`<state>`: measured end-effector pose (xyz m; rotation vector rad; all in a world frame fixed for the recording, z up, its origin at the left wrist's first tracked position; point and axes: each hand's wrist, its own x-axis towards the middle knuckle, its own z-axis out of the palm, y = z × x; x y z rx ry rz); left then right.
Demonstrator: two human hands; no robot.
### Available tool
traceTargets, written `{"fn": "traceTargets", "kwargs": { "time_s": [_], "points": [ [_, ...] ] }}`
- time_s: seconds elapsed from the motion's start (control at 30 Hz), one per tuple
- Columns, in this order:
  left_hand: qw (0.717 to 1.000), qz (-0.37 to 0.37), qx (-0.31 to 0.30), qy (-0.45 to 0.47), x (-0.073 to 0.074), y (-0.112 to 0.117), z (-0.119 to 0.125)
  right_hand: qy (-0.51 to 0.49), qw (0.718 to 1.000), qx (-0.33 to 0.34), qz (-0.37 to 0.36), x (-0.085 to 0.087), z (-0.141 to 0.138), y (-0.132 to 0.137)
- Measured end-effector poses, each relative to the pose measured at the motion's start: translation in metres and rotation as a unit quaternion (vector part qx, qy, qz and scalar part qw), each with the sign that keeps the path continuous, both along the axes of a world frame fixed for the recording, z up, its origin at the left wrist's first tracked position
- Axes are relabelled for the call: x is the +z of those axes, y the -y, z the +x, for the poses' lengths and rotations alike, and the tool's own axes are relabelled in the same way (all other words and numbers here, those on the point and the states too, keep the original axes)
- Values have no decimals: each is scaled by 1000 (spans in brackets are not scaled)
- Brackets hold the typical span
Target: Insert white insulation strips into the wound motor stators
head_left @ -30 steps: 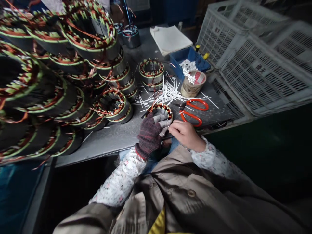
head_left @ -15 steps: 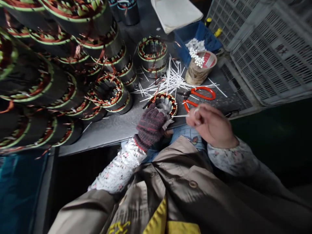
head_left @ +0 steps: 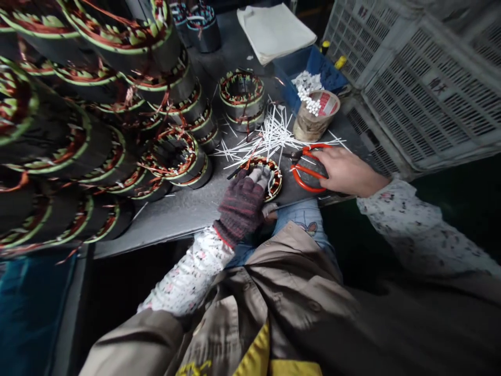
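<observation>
A motor stator [head_left: 278, 183] with copper windings stands near the front edge of the bench. My left hand [head_left: 240, 206], in a dark knitted glove with pale fingertips, grips its near rim, fingers reaching into the bore. A white strip shows inside the ring by those fingertips. To the right, my bare right hand [head_left: 346, 168] has its fingers closed on the orange handles of the scissors [head_left: 301, 183], which lie on the bench with their dark blades pointing left. The thumb is mostly hidden. Behind the stator spreads a pile of thin white sticks or ties [head_left: 274, 130].
Stacked stators [head_left: 176, 151] fill the left side, and another stator [head_left: 241, 99] stands behind the pile. A tape roll [head_left: 313, 122] holding small white pieces stands before a blue bin [head_left: 329, 70]. Grey plastic crates [head_left: 430, 94] border the right; white sheets [head_left: 276, 31] lie at the back.
My right hand has let go of the white tie it was pulling at the stator and moved up and right onto the scissors. My left hand remains on the stator.
</observation>
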<state>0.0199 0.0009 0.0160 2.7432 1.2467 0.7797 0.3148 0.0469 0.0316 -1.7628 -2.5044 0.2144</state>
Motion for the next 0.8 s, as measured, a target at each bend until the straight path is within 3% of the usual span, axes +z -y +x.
{"fn": "traceTargets", "kwargs": {
  "time_s": [0.1, 0.2, 0.3, 0.43, 0.6, 0.7, 0.8],
  "points": [
    [995, 26, 12, -92, 0, -1, 6, 105, 994, 5, -38, -2, -2, -16],
    [992, 38, 12, -119, 1, -3, 1, 152, 988, -29, -27, 3, -15, -17],
    [992, 46, -20, -117, 1, -7, -10, 101, 994, -39, 0, 6, -23, -6],
    [994, 32, -39, -101, -1, -9, -21, -43, 997, 8, 66, 2, -40, 8],
    [995, 19, -38, -87, -3, -11, -21, 13, 997, 18, 78, -5, -64, 7],
    [995, 29, -40, -84, -3, -11, -19, 12, 997, 32, 71, -5, -53, 6],
    [996, 30, -43, -75, -3, -10, -19, -7, 991, 100, 88, -1, -36, 11]
  ]
}}
